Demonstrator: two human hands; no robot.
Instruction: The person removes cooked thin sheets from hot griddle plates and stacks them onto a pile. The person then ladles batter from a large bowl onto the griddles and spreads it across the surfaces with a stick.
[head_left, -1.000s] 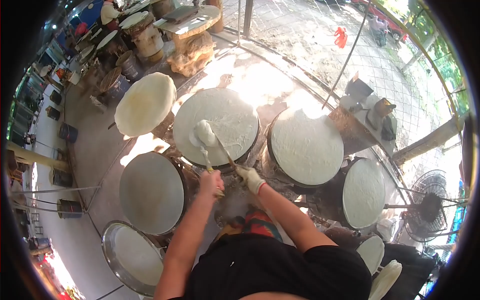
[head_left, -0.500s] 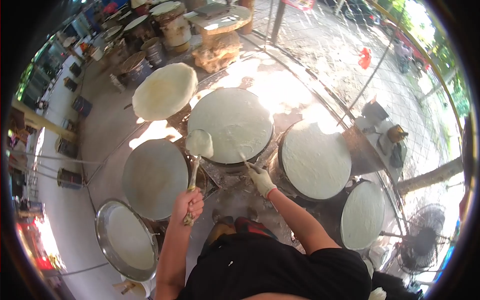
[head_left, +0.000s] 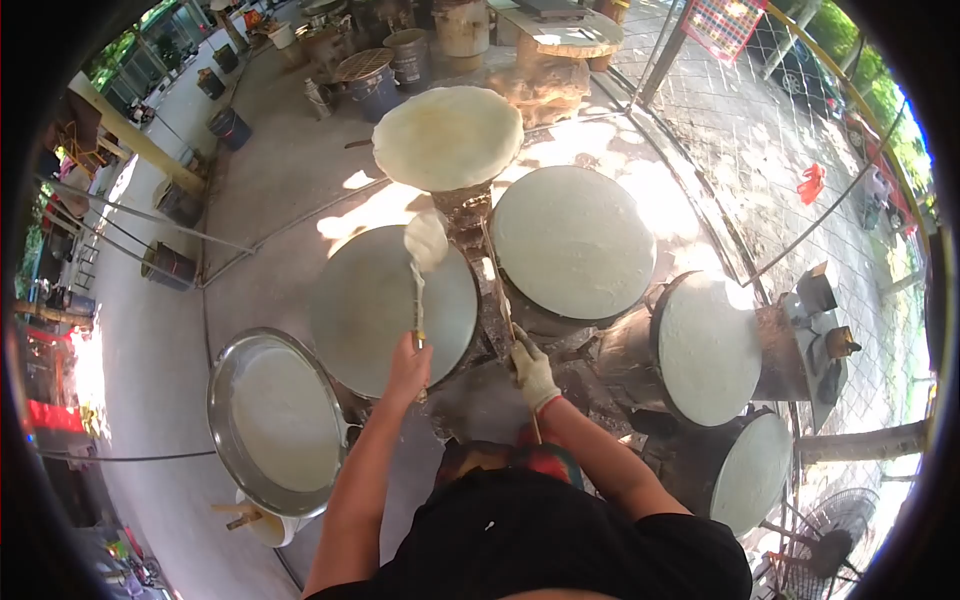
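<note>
My bare left hand is wrapped round the handle of a ladle, whose pale, batter-coated head is over the far part of a bare grey round griddle. My gloved right hand grips a long thin stick, which points away from me between that griddle and a round griddle coated in white batter. A large metal basin of white batter stands at the left. Beyond the bare griddle, a pale round sheet lies on a raised round support.
Two more batter-coated griddles stand at the right. A fan is at the lower right. A wire fence runs behind them. Buckets and a stone-based table stand at the back.
The view has swung left. The ladle has gone from the batter-coated griddle to over the bare one. The stick in my right hand has come off the batter and now points away between the griddles.
</note>
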